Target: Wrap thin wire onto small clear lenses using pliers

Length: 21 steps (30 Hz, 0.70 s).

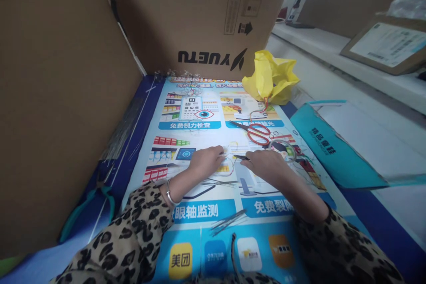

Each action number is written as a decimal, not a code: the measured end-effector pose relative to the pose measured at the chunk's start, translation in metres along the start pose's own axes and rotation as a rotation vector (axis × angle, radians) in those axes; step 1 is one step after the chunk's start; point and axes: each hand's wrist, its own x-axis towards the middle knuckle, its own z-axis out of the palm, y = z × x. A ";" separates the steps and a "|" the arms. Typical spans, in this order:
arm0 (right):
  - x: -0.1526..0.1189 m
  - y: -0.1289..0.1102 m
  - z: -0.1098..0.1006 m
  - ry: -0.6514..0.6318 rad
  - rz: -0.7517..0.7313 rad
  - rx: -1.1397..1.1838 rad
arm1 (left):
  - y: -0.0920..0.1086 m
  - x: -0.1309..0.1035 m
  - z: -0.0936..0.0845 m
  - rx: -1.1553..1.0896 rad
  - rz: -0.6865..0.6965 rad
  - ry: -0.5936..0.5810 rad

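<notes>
My left hand [208, 159] is at the middle of the printed poster [233, 137], its thumb and fingers pinched on something too thin to make out, near a fine looped thread or wire. Facing it, my right hand [266, 164] is closed round a small dark pointed tool [242, 157], whose tip points left toward the loop. Just beyond lie red-handled scissors [258, 133] and a clear ring-shaped roll [286, 150]. Thin dark wires [229, 222] rest on the poster nearer to me. A yellow crumpled piece [271, 80] with thin strands stands at the back right.
Cardboard walls [199, 17] rise at the back and left. Teal-handled pliers [96, 193] and a bundle of thin wires [121, 135] lie at the left. A teal box [333, 151] is at the right, with a labelled carton [386, 44] on a ledge beyond.
</notes>
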 end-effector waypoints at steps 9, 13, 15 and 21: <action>0.005 0.003 -0.002 0.012 -0.006 0.061 | 0.004 0.000 -0.001 -0.015 0.002 -0.015; 0.006 0.003 0.001 0.068 -0.028 0.120 | 0.001 0.001 0.001 -0.059 -0.007 -0.001; 0.007 0.003 0.003 0.099 -0.038 0.147 | -0.001 0.001 0.002 -0.080 -0.006 0.006; 0.008 0.008 0.012 0.104 -0.055 0.228 | -0.007 0.002 0.003 -0.165 0.022 0.043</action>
